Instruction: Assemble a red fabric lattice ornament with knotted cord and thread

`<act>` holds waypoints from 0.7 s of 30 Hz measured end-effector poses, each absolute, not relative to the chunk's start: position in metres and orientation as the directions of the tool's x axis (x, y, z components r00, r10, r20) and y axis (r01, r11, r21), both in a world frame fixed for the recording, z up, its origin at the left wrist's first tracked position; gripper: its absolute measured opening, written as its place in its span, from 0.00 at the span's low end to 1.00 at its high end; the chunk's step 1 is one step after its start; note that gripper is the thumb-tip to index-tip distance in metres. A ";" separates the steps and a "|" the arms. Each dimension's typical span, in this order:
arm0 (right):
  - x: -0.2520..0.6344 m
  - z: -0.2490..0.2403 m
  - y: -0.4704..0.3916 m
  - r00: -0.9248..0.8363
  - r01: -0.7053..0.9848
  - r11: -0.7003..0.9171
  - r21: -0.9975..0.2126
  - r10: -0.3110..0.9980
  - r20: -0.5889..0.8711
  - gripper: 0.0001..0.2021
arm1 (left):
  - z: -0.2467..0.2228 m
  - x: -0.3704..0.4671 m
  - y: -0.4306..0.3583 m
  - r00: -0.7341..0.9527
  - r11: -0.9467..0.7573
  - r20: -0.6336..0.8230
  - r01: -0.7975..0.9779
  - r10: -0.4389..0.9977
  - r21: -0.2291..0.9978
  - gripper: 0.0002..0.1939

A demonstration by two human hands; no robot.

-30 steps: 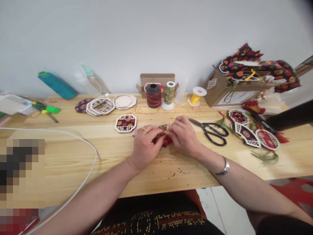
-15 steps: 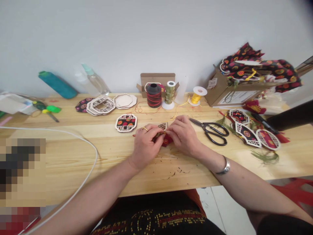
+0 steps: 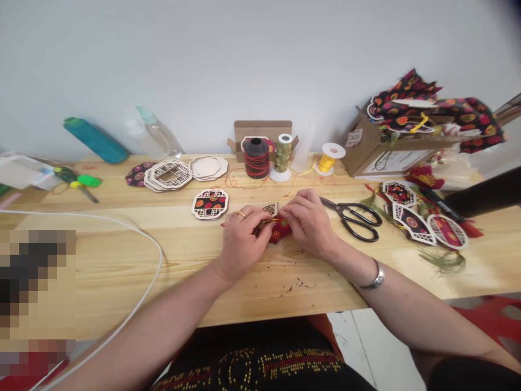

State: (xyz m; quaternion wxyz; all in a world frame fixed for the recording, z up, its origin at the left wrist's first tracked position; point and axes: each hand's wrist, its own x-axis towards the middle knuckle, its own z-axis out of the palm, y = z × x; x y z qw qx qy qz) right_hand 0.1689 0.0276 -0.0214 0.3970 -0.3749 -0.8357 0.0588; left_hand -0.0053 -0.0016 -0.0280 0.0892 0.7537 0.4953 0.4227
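The only characters that can be read are on the cardboard box [image 3: 358,161] at the back right: a small pale label [image 3: 354,137] near its left corner carries a number that looks like 3025, perhaps with another character in front of it. The line of print below that number is too small to make out. The larger white label [image 3: 396,161] on the box is too blurred to read.

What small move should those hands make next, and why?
Perhaps the right hand should gently draw the yellow cord snug while the left hand steadies the red patterned piece: a bit of cord shows between the two hands, over the piece, though any knot is hidden.
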 end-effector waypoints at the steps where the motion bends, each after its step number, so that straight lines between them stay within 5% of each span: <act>1: 0.171 -0.021 0.029 -0.398 0.579 0.713 -0.397 0.671 0.625 0.10 | -0.028 -0.005 -0.002 0.149 -0.492 0.550 0.674 0.822 0.552 0.04; 5: 0.180 -0.015 0.034 -0.472 0.578 0.742 -0.340 0.644 0.602 0.05 | -0.027 -0.005 -0.002 0.140 -0.496 0.566 0.677 0.813 0.544 0.04; 14: 0.179 -0.015 0.031 -0.673 0.598 0.794 0.110 0.422 0.608 0.05 | -0.025 -0.005 -0.001 0.145 -0.489 0.558 0.687 0.817 0.538 0.04; 21: 0.175 -0.016 0.031 -0.697 0.600 0.766 0.230 0.358 0.622 0.05 | -0.027 -0.006 -0.001 0.142 -0.493 0.566 0.687 0.812 0.534 0.05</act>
